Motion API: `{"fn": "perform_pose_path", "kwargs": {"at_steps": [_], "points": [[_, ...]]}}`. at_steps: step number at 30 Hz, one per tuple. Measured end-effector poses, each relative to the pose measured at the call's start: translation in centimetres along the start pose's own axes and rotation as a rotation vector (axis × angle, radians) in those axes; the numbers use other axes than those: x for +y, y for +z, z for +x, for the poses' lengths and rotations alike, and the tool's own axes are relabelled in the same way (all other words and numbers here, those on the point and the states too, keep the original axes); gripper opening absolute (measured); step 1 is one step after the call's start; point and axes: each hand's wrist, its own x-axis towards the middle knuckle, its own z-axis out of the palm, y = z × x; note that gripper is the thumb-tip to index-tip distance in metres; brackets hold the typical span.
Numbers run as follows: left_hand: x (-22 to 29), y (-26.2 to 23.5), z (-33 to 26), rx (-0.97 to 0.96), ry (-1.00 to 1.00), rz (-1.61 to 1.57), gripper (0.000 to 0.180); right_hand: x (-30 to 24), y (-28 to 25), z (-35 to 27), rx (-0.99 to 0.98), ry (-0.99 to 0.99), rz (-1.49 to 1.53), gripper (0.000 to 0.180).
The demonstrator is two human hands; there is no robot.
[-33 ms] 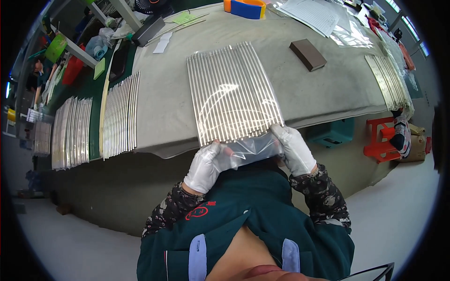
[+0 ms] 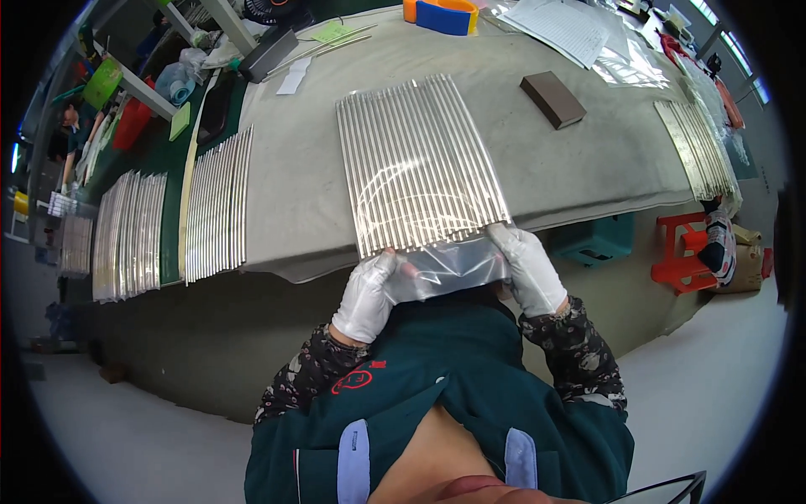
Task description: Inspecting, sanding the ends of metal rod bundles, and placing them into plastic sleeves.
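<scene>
A clear plastic bag holds a flat row of slim silver metal rods, lying side by side at the front of the table. Its loose end hangs over the table edge towards me. My left hand, in a white glove with a bare fingertip showing, pinches the bag at the near left corner, beside the rod ends. At the near right corner my right hand, also gloved, grips the bag with the thumb on top. Fingers beneath the plastic are partly hidden.
Left of the bag lie another row of rods and several bagged bundles. A dark brown block rests on the grey table cloth. More rods lie far right. A red stool and teal stool stand below.
</scene>
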Motion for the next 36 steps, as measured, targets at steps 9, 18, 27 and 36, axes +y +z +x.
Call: {"fn": "perform_pose_path", "kwargs": {"at_steps": [9, 18, 27, 36], "points": [[-1.7, -1.4, -2.2, -0.097, 0.033, 0.047, 0.049, 3.5, -0.4, -1.8, -0.053, -0.074, 0.037, 0.037], [-1.2, -2.4, -2.9, -0.185, -0.058, 0.121, 0.041, 5.0, -4.9, -1.4, -0.279, -0.064, -0.083, 0.024], [0.1, -2.5, -4.3, -0.228, -0.16, 0.095, 0.042, 5.7, -1.8, 4.1, -0.78, -0.331, -0.282, 0.034], [0.6, -3.7, -5.2, -0.333, -0.168, 0.048, 0.046, 1.9, 4.3, 3.5, -0.839, -0.664, -0.952, 0.031]]}}
